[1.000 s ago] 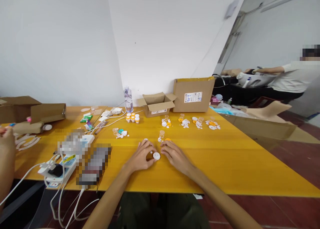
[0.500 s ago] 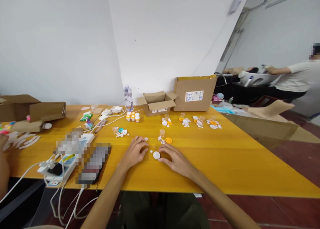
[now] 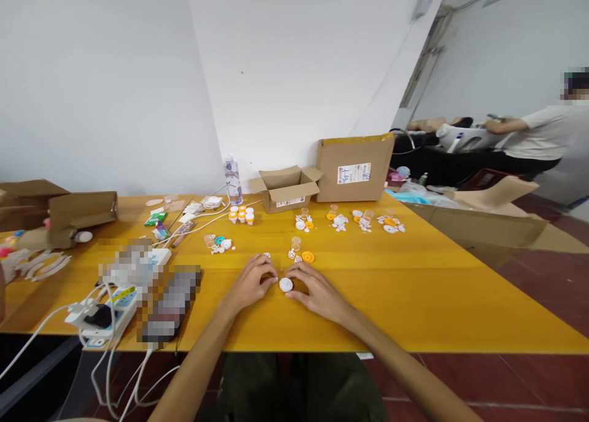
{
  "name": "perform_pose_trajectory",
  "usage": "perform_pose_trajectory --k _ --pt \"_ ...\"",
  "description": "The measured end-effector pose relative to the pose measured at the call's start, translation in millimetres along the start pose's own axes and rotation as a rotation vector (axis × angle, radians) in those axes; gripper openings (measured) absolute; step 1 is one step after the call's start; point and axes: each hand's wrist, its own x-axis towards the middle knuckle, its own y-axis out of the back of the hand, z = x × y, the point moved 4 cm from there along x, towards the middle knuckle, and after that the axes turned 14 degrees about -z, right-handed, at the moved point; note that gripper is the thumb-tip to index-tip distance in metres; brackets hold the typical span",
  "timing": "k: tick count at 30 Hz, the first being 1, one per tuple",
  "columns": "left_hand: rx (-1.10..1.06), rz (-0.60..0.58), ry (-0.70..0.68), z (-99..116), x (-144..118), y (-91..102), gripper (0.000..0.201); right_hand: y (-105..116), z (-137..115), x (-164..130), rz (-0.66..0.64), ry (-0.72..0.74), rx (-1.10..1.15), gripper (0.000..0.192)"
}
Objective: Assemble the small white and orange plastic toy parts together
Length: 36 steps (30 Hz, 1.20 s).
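Note:
A white, round, ridged plastic disc (image 3: 286, 285) rests at the front middle of the table. My right hand (image 3: 322, 293) has it gripped by its right edge between thumb and fingers. Just left of the disc, my left hand (image 3: 251, 284) pinches thumb and forefinger together where a small white round piece lay; the fingertips mostly hide that piece. Beyond my hands are an orange ring-shaped part (image 3: 308, 257), a clear plastic cup (image 3: 296, 244) and small white perforated pieces (image 3: 291, 254). Another white perforated piece partly shows behind my left fingers.
Clusters of white and orange parts (image 3: 340, 223) line the back, near an open cardboard box (image 3: 288, 195) and a bottle (image 3: 233, 181). White-and-orange assembled pieces (image 3: 242, 214) stand grouped. Left are a phone (image 3: 171, 305) and a power strip (image 3: 156, 262). A person sits far right.
My left hand has moved right, its thumb and forefinger closing over the small white piece beside the disc. My right hand keeps its grip on the disc. The camera view has shifted slightly.

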Motion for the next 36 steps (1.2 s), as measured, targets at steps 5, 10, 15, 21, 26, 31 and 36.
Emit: perform_pose_trajectory --k 5,10,15,21,26,31,36 --pt "-0.145 -0.021 0.040 -4.9 2.6 -1.4 0.011 -0.7 -0.3 0.7 0.013 -0.005 0.015 0.013" --pt "-0.210 -0.056 0.089 -9.0 3.0 -0.3 0.010 -1.5 0.1 1.1 0.029 -0.003 0.036 0.012" --pt "-0.258 -0.091 0.089 -8.6 2.5 1.6 0.011 -2.3 1.4 1.0 0.047 -0.004 0.036 0.012" --pt "-0.256 -0.138 0.091 -6.0 6.8 -4.7 0.011 -2.5 1.7 0.5 0.064 0.016 0.038 0.012" --pt "-0.186 -0.107 0.060 -1.0 10.0 -8.5 0.010 -2.3 0.7 0.5 0.062 0.009 0.033 0.011" --pt "-0.145 -0.091 0.050 1.5 10.8 -7.8 0.009 -3.1 0.8 0.4 0.060 0.009 0.039 0.010" --pt "-0.131 -0.096 0.043 3.6 10.1 -7.3 0.009 -3.0 0.2 0.5 0.050 -0.008 0.027 0.012"
